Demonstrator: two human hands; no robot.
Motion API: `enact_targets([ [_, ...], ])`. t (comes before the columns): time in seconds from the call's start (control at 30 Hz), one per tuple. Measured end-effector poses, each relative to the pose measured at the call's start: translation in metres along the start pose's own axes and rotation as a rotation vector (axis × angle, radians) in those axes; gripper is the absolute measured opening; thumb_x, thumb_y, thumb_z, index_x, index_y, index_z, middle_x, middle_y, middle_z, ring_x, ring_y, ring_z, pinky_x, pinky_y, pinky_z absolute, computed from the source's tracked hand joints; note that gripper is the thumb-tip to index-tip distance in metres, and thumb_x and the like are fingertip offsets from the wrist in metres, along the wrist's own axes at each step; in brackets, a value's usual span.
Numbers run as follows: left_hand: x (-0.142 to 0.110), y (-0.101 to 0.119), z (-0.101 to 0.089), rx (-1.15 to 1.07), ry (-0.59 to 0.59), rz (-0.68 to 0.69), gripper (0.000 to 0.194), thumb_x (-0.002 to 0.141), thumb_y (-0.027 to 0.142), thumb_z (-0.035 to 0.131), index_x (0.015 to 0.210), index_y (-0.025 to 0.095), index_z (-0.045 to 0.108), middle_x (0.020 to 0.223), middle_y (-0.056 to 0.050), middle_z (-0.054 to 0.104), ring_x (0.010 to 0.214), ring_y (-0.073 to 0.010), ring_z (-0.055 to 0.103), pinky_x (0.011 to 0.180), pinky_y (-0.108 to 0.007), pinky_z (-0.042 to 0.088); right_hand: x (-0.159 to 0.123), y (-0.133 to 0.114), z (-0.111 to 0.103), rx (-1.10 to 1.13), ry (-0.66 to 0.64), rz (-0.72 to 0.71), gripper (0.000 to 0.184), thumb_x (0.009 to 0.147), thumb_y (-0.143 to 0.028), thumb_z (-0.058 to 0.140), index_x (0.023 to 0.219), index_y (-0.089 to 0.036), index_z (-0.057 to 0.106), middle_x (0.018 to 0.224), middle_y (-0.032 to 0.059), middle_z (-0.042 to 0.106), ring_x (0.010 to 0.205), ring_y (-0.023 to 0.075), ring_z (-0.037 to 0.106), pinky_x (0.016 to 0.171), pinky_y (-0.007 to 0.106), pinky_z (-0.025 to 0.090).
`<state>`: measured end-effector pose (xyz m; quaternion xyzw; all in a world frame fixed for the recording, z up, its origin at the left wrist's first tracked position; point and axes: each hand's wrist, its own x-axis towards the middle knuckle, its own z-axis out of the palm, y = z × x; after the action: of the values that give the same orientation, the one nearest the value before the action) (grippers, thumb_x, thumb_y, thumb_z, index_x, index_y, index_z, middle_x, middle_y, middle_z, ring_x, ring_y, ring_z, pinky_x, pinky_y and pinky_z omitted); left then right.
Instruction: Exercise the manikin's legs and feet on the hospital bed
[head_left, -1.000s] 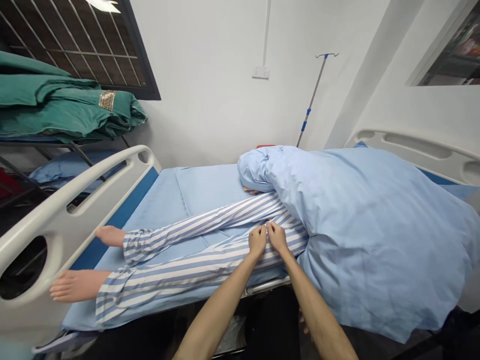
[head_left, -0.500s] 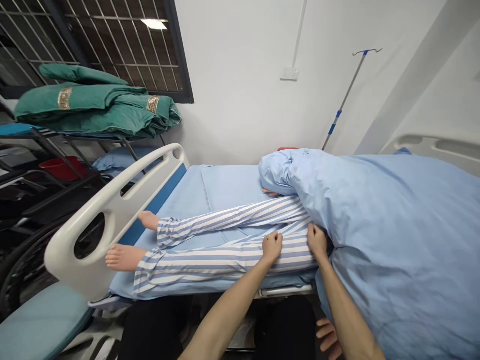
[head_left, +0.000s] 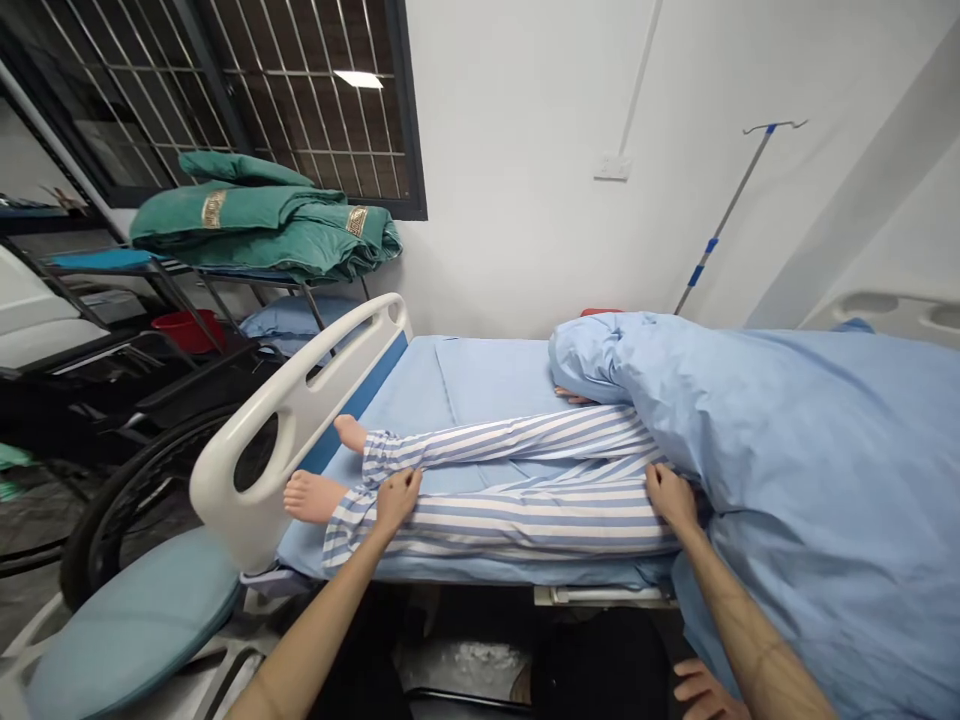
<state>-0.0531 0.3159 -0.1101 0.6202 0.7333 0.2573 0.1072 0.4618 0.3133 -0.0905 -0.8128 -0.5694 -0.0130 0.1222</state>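
"Looking at this one: your left hand (head_left: 397, 500) is curled closed on the striped pajama trousers (head_left: 525, 515), just up from the near-leg cuff (head_left: 341, 535). Your right hand (head_left: 670, 495) is curled too, up on the thigh beside the quilt (head_left: 810, 450). Trousers lie lengthwise on the bed (head_left: 499, 370), bare feet (head_left: 313, 497) toward the footboard (head_left: 315, 410). Any tips?"

"If you're straightening that leg, I'd draw your hands lightly apart along the stripes, no twisting, and keep your right one clear of the quilt. Can't tell if either's actually pinching cloth, fingertips are tucked under."

"What's changed from half a second ago?"

"Your left went from mid-leg down to near the ankle. Your right's about where it was, so they're well apart now."
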Motion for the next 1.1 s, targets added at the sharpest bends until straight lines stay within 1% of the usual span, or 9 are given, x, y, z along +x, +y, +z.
enact_targets([
  [0.1, -0.001, -0.021, -0.002, 0.116, -0.029, -0.06, 0.034, 0.087, 0.033, 0.037, 0.068, 0.02, 0.061, 0.078, -0.005, 0.068, 0.077, -0.018, 0.059, 0.066, -0.024, 0.033, -0.003, -0.017, -0.007, -0.085, -0.042, -0.005, 0.034, 0.093, -0.031, 0.038, 0.086, -0.017, 0.068, 0.077, 0.0132, 0.069, 0.063, 0.0186, 0.06, 0.055, 0.027, 0.025],
  [0.2, -0.002, -0.022, 0.0, 0.177, -0.069, -0.135, 0.032, 0.086, 0.033, 0.039, 0.074, 0.021, 0.065, 0.088, -0.007, 0.07, 0.082, -0.0215, 0.061, 0.067, -0.026, 0.035, -0.014, -0.058, -0.008, -0.081, -0.037, -0.1, 0.034, 0.093, -0.034, 0.039, 0.085, -0.018, 0.067, 0.073, 0.0103, 0.068, 0.063, 0.0179, 0.059, 0.055, 0.026, 0.024],
  [0.33, -0.001, -0.016, -0.001, 0.183, -0.117, -0.163, 0.033, 0.085, 0.034, 0.038, 0.079, 0.021, 0.067, 0.091, -0.009, 0.071, 0.086, -0.0241, 0.062, 0.071, -0.029, 0.038, -0.044, -0.151, 0.003, 0.086, -0.019, -0.311, 0.034, 0.094, -0.033, 0.039, 0.075, -0.02, 0.065, 0.068, 0.0056, 0.067, 0.062, 0.0152, 0.057, 0.055, 0.025, 0.022],
  [0.5, -0.001, -0.019, -0.001, 0.176, -0.118, -0.162, 0.034, 0.084, 0.035, 0.038, 0.081, 0.021, 0.068, 0.092, -0.01, 0.071, 0.088, -0.0247, 0.063, 0.073, -0.031, 0.04, -0.096, -0.277, 0.031, 0.272, -0.096, -0.532, 0.035, 0.093, -0.033, 0.04, 0.07, -0.02, 0.062, 0.061, 0.0019, 0.064, 0.056, 0.0132, 0.053, 0.054, 0.027, 0.018],
  [0.6, -0.001, -0.022, 0.002, 0.182, -0.14, -0.151, 0.034, 0.084, 0.034, 0.037, 0.081, 0.02, 0.069, 0.092, -0.011, 0.071, 0.087, -0.0243, 0.064, 0.073, -0.031, 0.041, -0.118, -0.326, 0.047, 0.309, -0.149, -0.566, 0.037, 0.093, -0.034, 0.04, 0.067, -0.02, 0.062, 0.062, 0.0025, 0.065, 0.057, 0.0135, 0.054, 0.054, 0.027, 0.018],
  [0.7, -0.001, -0.024, 0.004, 0.195, -0.154, -0.121, 0.036, 0.085, 0.035, 0.036, 0.082, 0.02, 0.068, 0.092, -0.01, 0.071, 0.088, -0.0238, 0.064, 0.073, -0.03, 0.041, -0.129, -0.346, 0.059, 0.291, -0.18, -0.52, 0.038, 0.093, -0.033, 0.04, 0.067, -0.02, 0.064, 0.064, 0.0036, 0.066, 0.059, 0.0145, 0.055, 0.054, 0.027, 0.019],
  [0.83, -0.001, -0.025, 0.004, 0.22, -0.153, -0.097, 0.034, 0.085, 0.034, 0.037, 0.082, 0.02, 0.068, 0.093, -0.009, 0.07, 0.088, -0.0235, 0.063, 0.072, -0.03, 0.04, -0.132, -0.346, 0.065, 0.298, -0.174, -0.48, 0.037, 0.094, -0.031, 0.039, 0.07, -0.021, 0.066, 0.067, 0.0027, 0.068, 0.062, 0.0139, 0.057, 0.054, 0.026, 0.021],
  [0.97, 0.0, -0.023, -0.001, 0.168, -0.184, -0.133, 0.032, 0.084, 0.034, 0.038, 0.077, 0.02, 0.066, 0.089, -0.008, 0.07, 0.086, -0.0226, 0.062, 0.069, -0.029, 0.038, -0.13, -0.343, 0.064, 0.329, -0.174, -0.476, 0.039, 0.094, -0.03, 0.038, 0.069, -0.021, 0.067, 0.069, 0.0023, 0.069, 0.064, 0.0129, 0.058, 0.054, 0.026, 0.021],
  [1.1, 0.002, -0.008, -0.006, 0.072, -0.067, -0.127, 0.028, 0.083, 0.031, 0.04, 0.069, 0.02, 0.061, 0.078, -0.005, 0.067, 0.08, -0.018, 0.059, 0.065, -0.025, 0.034, -0.129, -0.345, 0.064, 0.344, -0.174, -0.445, 0.039, 0.093, -0.029, 0.039, 0.069, -0.021, 0.068, 0.071, 0.0034, 0.069, 0.065, 0.0132, 0.058, 0.054, 0.026, 0.022],
])
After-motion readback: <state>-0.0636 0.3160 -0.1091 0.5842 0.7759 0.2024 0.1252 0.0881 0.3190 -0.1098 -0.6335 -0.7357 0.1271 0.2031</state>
